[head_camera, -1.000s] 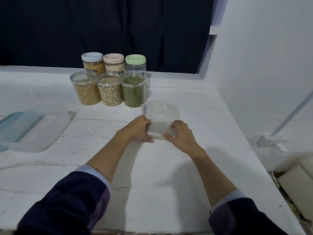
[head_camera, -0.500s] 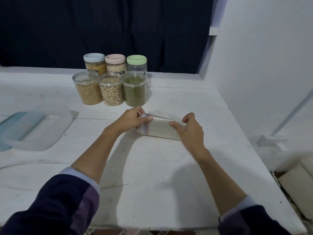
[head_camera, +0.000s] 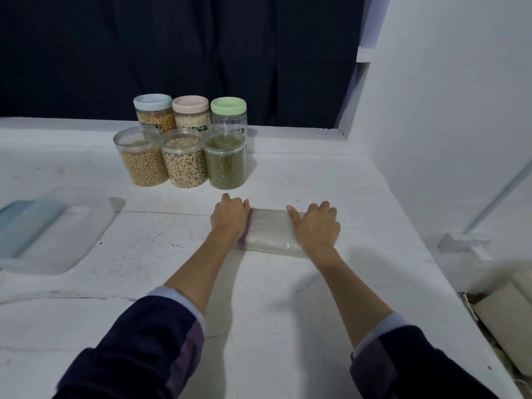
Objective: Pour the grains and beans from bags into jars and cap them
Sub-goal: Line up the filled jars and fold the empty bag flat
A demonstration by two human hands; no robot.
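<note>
Pressing flat, both hands held the folded empty bag at 6 o'clock of the jars; creasing evenly would serve best.

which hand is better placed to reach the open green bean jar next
Left, probably. The left hand rests on the folded bag's left end, almost directly below the uncapped green bean jar. The right hand sits on the bag's far right end, farther from the jars.
</note>
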